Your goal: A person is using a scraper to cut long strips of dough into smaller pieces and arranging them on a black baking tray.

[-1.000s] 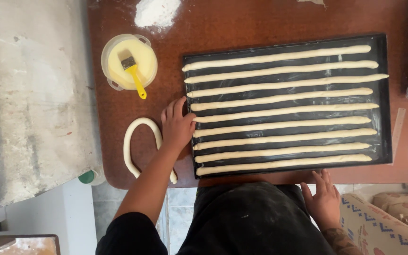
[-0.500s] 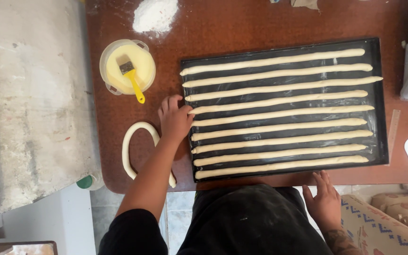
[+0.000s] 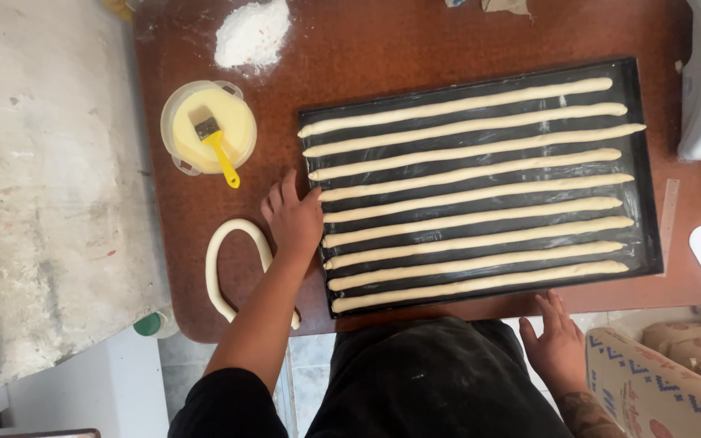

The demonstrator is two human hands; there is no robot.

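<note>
At the far left stands a round tub (image 3: 208, 127) of pale yellow liquid with a yellow-handled brush (image 3: 218, 144) resting in it, and a small heap of flour (image 3: 251, 33) lies beyond it on the brown table (image 3: 383, 49). Nearer the person, a loose rope of dough (image 3: 225, 259) curls in a hairpin loop, its long axis running toward and away from the body, just left of the left forearm. The left hand (image 3: 294, 217) lies flat with fingers spread, its fingertips touching the left edge of the black baking tray (image 3: 641, 162). Nine long dough strips (image 3: 472, 195) lie side by side across the tray, running left to right. The looped rope is nearest the left hand. The right hand (image 3: 555, 342) rests open, palm down, at the table's near edge below the tray's right half, holding nothing.
</note>
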